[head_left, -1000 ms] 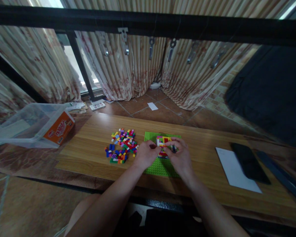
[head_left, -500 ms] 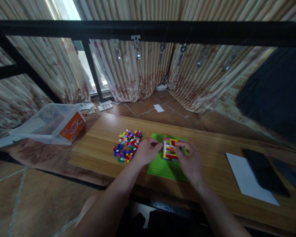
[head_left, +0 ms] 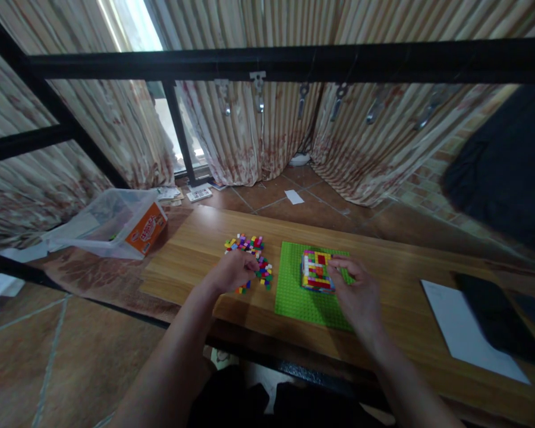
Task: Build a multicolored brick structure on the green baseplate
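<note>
My left hand (head_left: pixel 234 270) is over the pile of loose toy bricks (head_left: pixel 254 244), covering part of it. Its fingers are bent and drawn together; whatever is between them is hidden. On a green studded baseplate (head_left: pixel 289 291) stands a block built of toy bricks (head_left: pixel 314 271), white, red, yellow, green and orange on top. At the right side of this block is my right hand (head_left: pixel 359 291), thumb and forefinger brought together by its upper edge. Anything small pinched there cannot be made out.
The wooden table (head_left: pixel 187 255) holds a white sheet (head_left: pixel 461 333) and a dark flat object (head_left: pixel 499 318) at right. Left of the table, a clear plastic bin (head_left: pixel 102 229) bears an orange label. A black bar (head_left: pixel 285 64) with hanging metal clips crosses above, before curtains.
My left hand has moved left, from beside the brick block to over the loose bricks. My right hand stays at the block. The whole view has shifted slightly.
</note>
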`<state>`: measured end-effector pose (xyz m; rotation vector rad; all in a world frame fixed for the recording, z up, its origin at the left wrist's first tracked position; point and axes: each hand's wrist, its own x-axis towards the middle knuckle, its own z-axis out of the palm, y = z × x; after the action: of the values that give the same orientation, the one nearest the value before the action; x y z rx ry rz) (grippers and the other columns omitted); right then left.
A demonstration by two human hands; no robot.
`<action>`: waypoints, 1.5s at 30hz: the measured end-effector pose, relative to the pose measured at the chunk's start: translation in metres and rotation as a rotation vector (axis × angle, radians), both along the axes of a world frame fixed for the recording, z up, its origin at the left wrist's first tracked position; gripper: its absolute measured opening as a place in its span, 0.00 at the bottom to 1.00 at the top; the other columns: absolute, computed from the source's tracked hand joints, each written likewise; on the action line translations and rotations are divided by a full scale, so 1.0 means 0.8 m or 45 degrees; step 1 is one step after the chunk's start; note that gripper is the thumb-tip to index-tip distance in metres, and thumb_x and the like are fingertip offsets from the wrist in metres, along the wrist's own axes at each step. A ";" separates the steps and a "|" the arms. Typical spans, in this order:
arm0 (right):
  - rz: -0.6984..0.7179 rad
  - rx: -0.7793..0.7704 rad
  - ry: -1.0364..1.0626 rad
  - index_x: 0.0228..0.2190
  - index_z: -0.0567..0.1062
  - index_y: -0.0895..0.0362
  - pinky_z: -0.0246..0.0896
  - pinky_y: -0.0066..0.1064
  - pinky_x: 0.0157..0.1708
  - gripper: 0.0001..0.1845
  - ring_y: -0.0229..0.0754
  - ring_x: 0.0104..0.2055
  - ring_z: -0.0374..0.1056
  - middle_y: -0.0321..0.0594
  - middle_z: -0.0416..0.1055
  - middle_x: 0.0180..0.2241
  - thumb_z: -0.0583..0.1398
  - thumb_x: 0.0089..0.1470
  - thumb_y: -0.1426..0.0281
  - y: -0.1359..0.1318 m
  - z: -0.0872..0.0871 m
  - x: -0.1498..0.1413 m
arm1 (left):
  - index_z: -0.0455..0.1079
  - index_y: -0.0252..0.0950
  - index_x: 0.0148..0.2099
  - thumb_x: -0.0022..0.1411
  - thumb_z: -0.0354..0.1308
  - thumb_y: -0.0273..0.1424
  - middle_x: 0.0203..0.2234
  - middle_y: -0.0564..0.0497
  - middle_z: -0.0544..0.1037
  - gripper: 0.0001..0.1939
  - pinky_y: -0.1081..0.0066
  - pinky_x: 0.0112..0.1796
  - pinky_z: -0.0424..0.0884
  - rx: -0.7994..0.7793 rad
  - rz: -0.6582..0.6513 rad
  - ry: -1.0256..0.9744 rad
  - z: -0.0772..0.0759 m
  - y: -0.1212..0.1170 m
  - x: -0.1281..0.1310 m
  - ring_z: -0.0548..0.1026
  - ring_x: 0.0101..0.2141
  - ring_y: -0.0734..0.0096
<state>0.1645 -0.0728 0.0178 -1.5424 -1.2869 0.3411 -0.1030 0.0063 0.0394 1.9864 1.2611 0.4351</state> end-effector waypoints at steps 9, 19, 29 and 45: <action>-0.017 -0.008 0.022 0.30 0.79 0.53 0.63 0.47 0.50 0.11 0.50 0.45 0.72 0.44 0.77 0.40 0.61 0.52 0.60 0.002 0.001 0.002 | 0.78 0.37 0.34 0.54 0.55 0.23 0.32 0.48 0.81 0.11 0.70 0.36 0.70 0.275 -0.114 0.469 0.008 -0.025 0.048 0.77 0.35 0.64; -0.141 0.041 0.021 0.30 0.79 0.55 0.65 0.45 0.47 0.11 0.49 0.40 0.73 0.44 0.78 0.35 0.61 0.52 0.61 0.004 0.010 0.031 | 0.78 0.34 0.33 0.57 0.50 0.21 0.30 0.44 0.80 0.14 0.69 0.37 0.69 0.299 -0.107 0.617 0.010 -0.028 0.057 0.77 0.34 0.63; -0.144 0.016 0.064 0.30 0.79 0.55 0.66 0.44 0.46 0.11 0.49 0.40 0.73 0.44 0.78 0.35 0.61 0.51 0.61 0.004 0.011 0.035 | 0.79 0.35 0.34 0.55 0.50 0.17 0.31 0.46 0.81 0.16 0.71 0.37 0.68 0.275 -0.139 0.466 0.002 -0.009 0.034 0.77 0.35 0.65; -0.123 -0.013 0.054 0.29 0.79 0.55 0.67 0.41 0.43 0.11 0.47 0.38 0.73 0.42 0.78 0.34 0.62 0.52 0.61 0.003 0.008 0.030 | 0.77 0.37 0.33 0.55 0.55 0.22 0.35 0.48 0.78 0.10 0.69 0.39 0.70 0.319 -0.323 0.507 0.007 -0.032 0.050 0.77 0.37 0.64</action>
<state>0.1888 -0.0704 0.0245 -1.5916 -1.1750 0.3176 -0.0627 -0.0193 0.0447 2.4991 1.2065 0.0742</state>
